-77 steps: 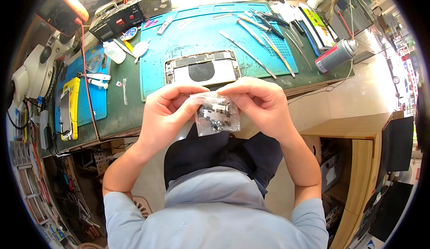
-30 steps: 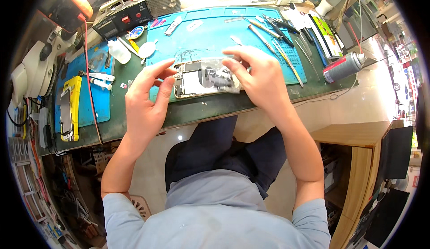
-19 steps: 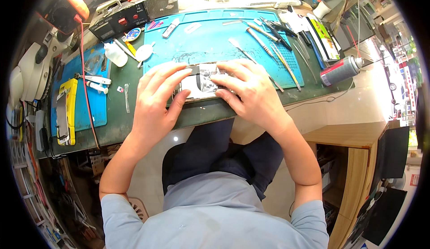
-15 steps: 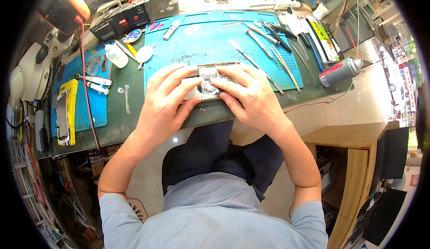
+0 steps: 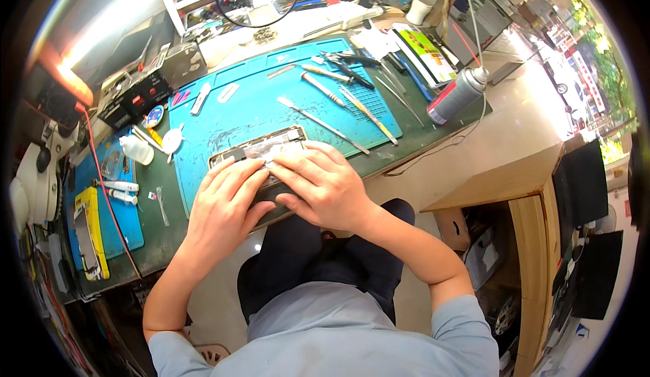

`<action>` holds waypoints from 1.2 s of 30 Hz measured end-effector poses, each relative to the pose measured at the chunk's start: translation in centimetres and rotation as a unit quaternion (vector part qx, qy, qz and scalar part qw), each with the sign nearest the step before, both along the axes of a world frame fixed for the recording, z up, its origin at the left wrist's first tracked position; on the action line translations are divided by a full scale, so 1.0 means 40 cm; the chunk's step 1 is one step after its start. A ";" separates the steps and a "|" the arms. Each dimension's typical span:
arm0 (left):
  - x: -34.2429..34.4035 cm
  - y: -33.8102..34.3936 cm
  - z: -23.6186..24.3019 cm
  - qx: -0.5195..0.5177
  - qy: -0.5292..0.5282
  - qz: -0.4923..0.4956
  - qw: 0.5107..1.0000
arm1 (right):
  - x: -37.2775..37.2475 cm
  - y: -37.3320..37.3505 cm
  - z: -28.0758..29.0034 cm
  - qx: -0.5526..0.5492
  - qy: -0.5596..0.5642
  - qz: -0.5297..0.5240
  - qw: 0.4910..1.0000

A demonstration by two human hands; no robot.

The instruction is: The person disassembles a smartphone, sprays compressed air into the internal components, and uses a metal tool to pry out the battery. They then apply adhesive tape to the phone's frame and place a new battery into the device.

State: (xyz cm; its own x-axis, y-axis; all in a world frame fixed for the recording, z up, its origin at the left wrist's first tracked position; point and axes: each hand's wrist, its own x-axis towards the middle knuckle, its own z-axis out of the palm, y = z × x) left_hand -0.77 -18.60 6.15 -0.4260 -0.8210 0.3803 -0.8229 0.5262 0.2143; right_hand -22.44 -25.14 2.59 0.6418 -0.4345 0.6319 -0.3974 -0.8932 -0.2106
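Note:
An opened phone (image 5: pixel 295 134), its inner parts showing, lies at the near edge of the blue mat (image 5: pixel 230 121), partly covered by both hands. A pale, shiny, film-like piece (image 5: pixel 261 149) shows on its inside. My left hand (image 5: pixel 227 201) is closed over the phone's left part, fingers bent on top and thumb at the near side. Over the right part, my right hand (image 5: pixel 325 187) is closed too, thumb low at the near side. The fingertips of both hands meet near the phone's middle; any small piece under them is hidden.
Tweezers, a brush (image 5: pixel 369 114) and a thin metal spatula (image 5: pixel 323 126) lie on the mat's right side. A spray can (image 5: pixel 458 96) stands at the right. On the left are a white bottle (image 5: pixel 137 149), a yellow frame (image 5: pixel 91 233) and a red cable (image 5: pixel 105 187).
The view has turned and shifted, so the bench appears tilted. My fingers have drawn together toward the phone's middle, and more of its far edge shows.

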 end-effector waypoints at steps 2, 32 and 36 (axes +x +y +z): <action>-0.007 -0.009 0.004 0.003 0.019 0.012 1.000 | -0.001 0.000 -0.003 -0.004 -0.005 -0.007 1.000; 0.116 0.023 -0.002 0.064 0.048 0.119 0.990 | 0.015 -0.060 0.104 0.085 0.123 0.018 0.989; 0.110 0.021 0.005 0.076 0.143 0.117 0.980 | 0.014 -0.104 0.075 0.096 0.153 0.080 0.980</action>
